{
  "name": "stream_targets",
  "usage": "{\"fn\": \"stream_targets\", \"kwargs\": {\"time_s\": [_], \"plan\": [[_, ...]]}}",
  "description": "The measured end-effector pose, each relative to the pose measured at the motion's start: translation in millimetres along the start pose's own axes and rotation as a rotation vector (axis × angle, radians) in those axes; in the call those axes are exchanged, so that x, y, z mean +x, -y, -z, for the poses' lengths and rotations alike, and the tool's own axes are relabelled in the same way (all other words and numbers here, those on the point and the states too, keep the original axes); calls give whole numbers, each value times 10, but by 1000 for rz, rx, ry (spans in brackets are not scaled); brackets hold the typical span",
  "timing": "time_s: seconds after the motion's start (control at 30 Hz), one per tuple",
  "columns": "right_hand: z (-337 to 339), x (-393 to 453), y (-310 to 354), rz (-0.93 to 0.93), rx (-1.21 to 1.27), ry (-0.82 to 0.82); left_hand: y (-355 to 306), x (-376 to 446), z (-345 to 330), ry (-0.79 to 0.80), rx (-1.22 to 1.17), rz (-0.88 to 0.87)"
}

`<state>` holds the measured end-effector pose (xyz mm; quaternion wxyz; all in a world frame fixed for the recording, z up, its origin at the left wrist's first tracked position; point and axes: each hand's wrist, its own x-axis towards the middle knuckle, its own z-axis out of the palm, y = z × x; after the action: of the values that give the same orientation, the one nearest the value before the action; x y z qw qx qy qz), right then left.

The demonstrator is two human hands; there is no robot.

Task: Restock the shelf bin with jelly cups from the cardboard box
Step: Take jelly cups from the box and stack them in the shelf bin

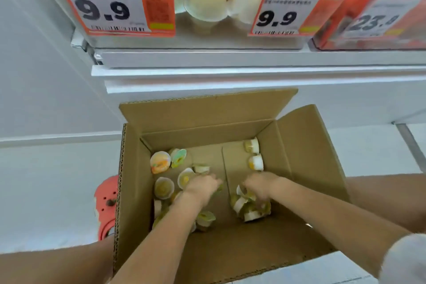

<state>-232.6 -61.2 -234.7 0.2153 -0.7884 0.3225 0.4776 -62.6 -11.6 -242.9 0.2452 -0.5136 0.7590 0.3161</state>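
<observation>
Cardboard box (299, 145): both hands, left hand (202, 185), right hand (261, 184), grips unclear, among jelly cups (160, 162)

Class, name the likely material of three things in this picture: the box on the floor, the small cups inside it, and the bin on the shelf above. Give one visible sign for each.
Cardboard box: corrugated cardboard, matte brown; fluting shows along its cut left edge.
Jelly cups: probably thin translucent plastic with printed film lids; the yellow filling shows through.
Shelf bin: apparently clear glossy plastic; the cups inside show through its front wall.
</observation>
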Motion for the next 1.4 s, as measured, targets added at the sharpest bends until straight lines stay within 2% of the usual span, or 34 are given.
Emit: {"fn": "stream_targets", "kwargs": {"time_s": [0.2, 0.3, 0.37, 0.47, 0.53, 0.6, 0.67, 0.73, 0.87, 1.0, 1.17, 1.3, 1.4], "plan": [[-238, 268, -11, 27, -233, 57, -34, 494, -340, -3, 99, -70], [-253, 321, -59, 108, -293, -4, 16, 602, -433, 5, 132, -61], [-262, 289, -84, 140, -213, -21, 68, 610, -448, -10, 105, -48], [-247, 186, -133, 112, 65, -38, 140, 565, -431, -50, 21, -29], [-185, 125, -181, 61, 241, -74, 180, 508, -405, -98, -170, 37], [-32, 23, -223, 35, 342, -148, 225, 398, -280, -148, -456, 88], [209, -156, -269, 31, 366, -246, 282, 215, -44, -137, -785, 48], [504, -405, -303, 57, 356, -370, 325, -45, 271, -134, -994, -4], [1104, -1034, -252, 170, 331, -598, 307, -652, 966, -233, -1220, -110], [1541, -1661, -97, 296, 381, -839, 278, -1258, 1524, -223, -1506, -232], [1752, -2138, 18, 522, 761, -999, 78, -1823, 1968, -330, -1924, -343], [1798, -2272, 132, 708, 1061, -1117, -166, -2087, 2088, -362, -1995, -348], [1838, -2308, 185, 735, 1078, -1121, -267, -2182, 2109, -365, -2136, -449]]}}
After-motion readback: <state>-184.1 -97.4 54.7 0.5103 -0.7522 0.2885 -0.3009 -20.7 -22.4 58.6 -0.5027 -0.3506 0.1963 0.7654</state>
